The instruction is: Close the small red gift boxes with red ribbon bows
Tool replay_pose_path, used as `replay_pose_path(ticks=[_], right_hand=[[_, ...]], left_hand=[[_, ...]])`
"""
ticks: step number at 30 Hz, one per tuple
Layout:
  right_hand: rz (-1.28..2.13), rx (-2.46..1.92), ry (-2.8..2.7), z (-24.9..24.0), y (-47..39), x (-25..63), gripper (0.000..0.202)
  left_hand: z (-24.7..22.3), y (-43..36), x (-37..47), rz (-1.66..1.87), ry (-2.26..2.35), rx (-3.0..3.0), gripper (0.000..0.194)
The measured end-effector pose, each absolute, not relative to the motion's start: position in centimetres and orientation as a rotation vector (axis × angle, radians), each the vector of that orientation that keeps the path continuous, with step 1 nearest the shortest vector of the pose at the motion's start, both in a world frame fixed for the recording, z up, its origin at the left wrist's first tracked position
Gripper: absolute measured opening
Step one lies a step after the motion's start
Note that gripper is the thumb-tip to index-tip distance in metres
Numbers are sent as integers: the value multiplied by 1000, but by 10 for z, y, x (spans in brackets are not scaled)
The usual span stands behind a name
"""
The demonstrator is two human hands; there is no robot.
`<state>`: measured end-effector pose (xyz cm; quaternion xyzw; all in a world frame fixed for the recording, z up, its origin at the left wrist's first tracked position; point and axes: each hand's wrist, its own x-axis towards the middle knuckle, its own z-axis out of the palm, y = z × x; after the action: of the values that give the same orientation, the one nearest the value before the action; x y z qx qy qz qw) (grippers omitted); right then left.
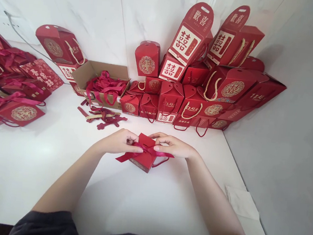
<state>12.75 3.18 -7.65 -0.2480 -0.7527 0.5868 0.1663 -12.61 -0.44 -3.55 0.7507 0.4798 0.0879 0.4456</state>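
A small red gift box [143, 162] sits on the white table in front of me, turned at an angle, with a dark red cord handle hanging at its right side. Across its top lies a crimson ribbon [126, 156], its ends reaching out to both sides. My left hand [121, 142] pinches the ribbon at the left, thumb pointing to the middle of the lid. From the right, my right hand [174, 146] pinches the ribbon near its centre, fingers curled behind the box's far edge. The exact form of the knot is partly hidden by my fingers.
Behind stands an open cardboard box [102, 68] of crimson ribbons [106, 83]. Several red strips [102, 117] lie before it. Stacked red gift boxes [197, 103] line the wall at right. Ribbon-tied boxes [21, 111] stand at left. A white sheet [242, 202] lies at right.
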Motion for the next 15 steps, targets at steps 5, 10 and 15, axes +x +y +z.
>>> replay_pose_path(ticks=[5,10,15], right_hand=[[1701,-650,-2090,-87,36,126,28],[1757,-604,-2028,-93,37,127,29],[1880,-545,-1903,-101,40,127,32]], left_hand=[[-43,-1,-130,190,1224,1916,43],[-54,6,-135,211,1109,1785,39],[-65,11,-139,255,1006,1702,35]])
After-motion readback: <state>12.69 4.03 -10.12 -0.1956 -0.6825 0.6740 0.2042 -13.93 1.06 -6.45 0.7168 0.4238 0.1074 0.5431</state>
